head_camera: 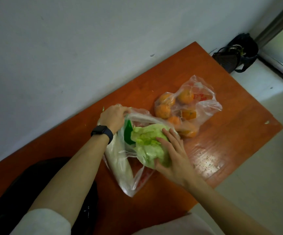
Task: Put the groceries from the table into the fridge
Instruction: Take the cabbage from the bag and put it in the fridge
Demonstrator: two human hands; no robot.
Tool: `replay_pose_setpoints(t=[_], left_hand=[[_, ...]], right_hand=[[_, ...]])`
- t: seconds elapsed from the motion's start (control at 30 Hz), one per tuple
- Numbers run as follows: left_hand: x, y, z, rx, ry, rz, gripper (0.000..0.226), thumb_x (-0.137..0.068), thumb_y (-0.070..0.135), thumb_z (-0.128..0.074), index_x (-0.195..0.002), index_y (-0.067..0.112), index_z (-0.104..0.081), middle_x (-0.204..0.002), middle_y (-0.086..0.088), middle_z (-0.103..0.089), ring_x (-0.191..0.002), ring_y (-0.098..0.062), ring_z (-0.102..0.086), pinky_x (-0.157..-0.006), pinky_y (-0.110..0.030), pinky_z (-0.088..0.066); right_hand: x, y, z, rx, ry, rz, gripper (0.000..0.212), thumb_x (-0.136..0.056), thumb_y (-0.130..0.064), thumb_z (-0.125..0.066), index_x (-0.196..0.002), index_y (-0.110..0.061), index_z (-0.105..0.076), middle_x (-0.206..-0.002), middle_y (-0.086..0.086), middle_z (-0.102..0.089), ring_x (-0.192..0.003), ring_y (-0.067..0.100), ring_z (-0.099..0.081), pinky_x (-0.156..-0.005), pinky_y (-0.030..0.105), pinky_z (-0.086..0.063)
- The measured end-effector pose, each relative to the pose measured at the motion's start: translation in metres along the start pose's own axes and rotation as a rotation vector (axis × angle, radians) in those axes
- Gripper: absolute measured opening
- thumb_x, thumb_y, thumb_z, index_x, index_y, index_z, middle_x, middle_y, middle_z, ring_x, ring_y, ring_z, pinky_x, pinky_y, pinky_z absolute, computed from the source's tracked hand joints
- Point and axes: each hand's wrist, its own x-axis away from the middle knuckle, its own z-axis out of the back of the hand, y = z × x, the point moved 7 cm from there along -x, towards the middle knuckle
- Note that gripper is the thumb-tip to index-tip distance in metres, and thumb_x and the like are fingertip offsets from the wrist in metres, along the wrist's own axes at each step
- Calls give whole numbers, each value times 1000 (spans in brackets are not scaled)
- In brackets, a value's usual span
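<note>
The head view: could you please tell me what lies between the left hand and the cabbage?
In the head view, a dark green item inside the clear plastic bag lies between the left hand and the cabbage.

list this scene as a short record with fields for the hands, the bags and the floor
left hand: grips the rim of the vegetable bag
right hand: holds the cabbage at the bag's mouth
vegetable bag: clear plastic, on the table; also holds a white radish and a green item
orange bag: clear plastic, oranges inside, beside the vegetable bag
floor: black bag by the wall
</note>
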Motion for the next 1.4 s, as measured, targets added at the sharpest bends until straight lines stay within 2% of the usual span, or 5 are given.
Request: replay_pose_setpoints(t=[0.3,0.57,0.77,0.87,1.4], left_hand=[[80,67,30,291,219,-136,22,-91,22,-58,-111,27,-68,-122,4,-55,-114,-16,-50,-87,-33,-49],[126,120,-46,530,-170,128,64,-89,71,-40,-142,35,-42,-149,-6,-39,-136,-27,-37,-109,-46,-38],[137,115,-36,623,10,290,28,-92,65,-47,-103,40,-51,-110,-1,-53,-112,-26,-46,-89,-40,-40],[148,112,-44,685,52,415,60,-80,74,-55,-126,37,-45,-134,-6,-46,-126,-28,-40,-103,-47,-40],[202,133,-59,798,129,514,77,-70,86,-58,-137,54,-39,-147,14,-42,-133,-10,-42,-107,-41,-44]], right_hand=[[61,7,27,-357,218,-192,41,-82,-40,-71,-117,-22,-60,-149,-5,-45,-147,19,-33,-112,50,-37],[53,-3,24,-315,295,-294,9,-95,-23,-65,-104,-23,-66,-131,-25,-52,-131,3,-45,-105,38,-45],[88,46,20,-646,462,-829,57,-81,-68,-64,-118,-26,-57,-123,-6,-58,-113,10,-56,-98,42,-52],[94,74,-16,-980,258,-1153,103,-56,-90,-66,-129,-18,-55,-126,7,-62,-110,23,-62,-80,41,-57],[95,65,-65,-1542,25,-1043,84,-65,-80,-70,-132,-31,-63,-127,6,-69,-113,31,-68,-94,58,-53]])
